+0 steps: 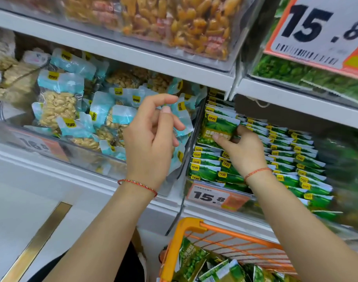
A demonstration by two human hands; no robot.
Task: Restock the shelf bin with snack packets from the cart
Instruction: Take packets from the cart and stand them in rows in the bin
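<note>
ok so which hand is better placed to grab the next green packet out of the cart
Left. The left hand hangs open and holds nothing in front of the blue packet bin, while the right hand is busy pinching a green pea packet into the shelf bin. The orange cart sits below, between both arms.

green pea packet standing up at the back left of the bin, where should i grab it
Pinch the green pea packet by its free white top edge, coming from above: its lower part is wedged among the rows, where the right hand already grips it.
</note>
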